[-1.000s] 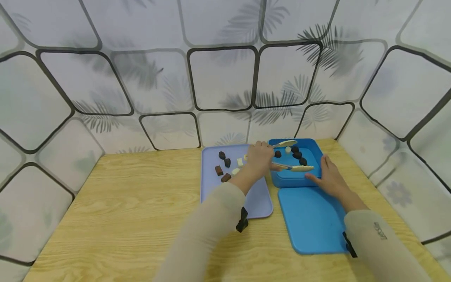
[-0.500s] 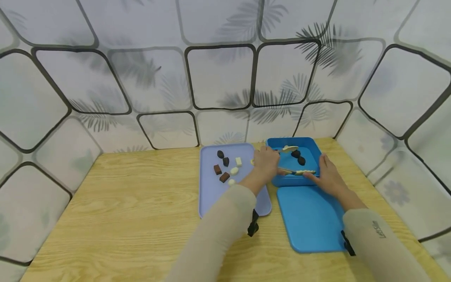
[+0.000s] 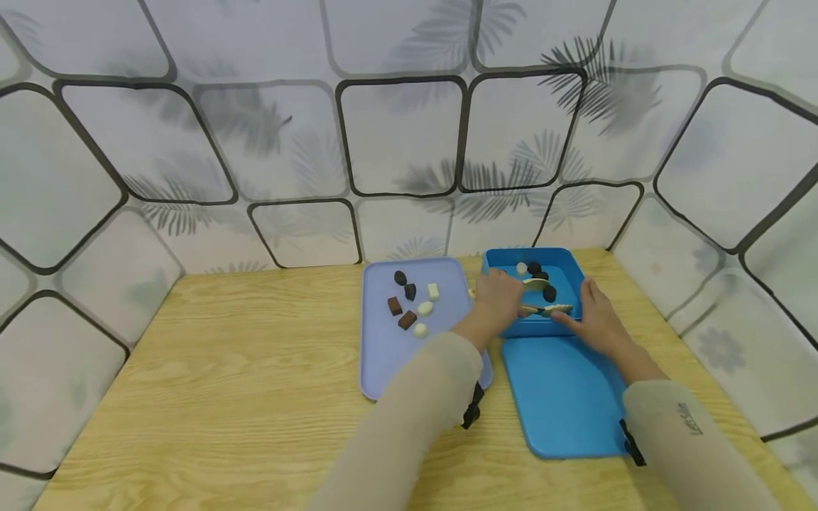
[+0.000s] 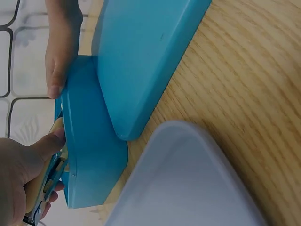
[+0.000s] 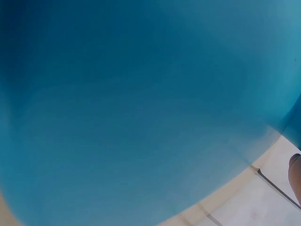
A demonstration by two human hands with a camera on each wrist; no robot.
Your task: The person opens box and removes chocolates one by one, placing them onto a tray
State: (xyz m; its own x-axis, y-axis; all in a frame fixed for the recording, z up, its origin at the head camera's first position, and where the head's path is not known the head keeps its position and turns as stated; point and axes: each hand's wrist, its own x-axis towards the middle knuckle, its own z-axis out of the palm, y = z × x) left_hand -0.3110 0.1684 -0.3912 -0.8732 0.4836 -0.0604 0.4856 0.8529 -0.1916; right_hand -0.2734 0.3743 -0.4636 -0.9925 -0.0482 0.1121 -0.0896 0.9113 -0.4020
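Left hand [image 3: 500, 301] grips tongs [image 3: 543, 297] over blue box [image 3: 571, 271]; right hand [image 3: 593, 321], fingers flat, steadies box.

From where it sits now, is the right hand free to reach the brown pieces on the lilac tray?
Probably not directly. The right hand rests against the blue box, and the left hand, holding tongs, lies between it and the brown pieces on the lilac tray.
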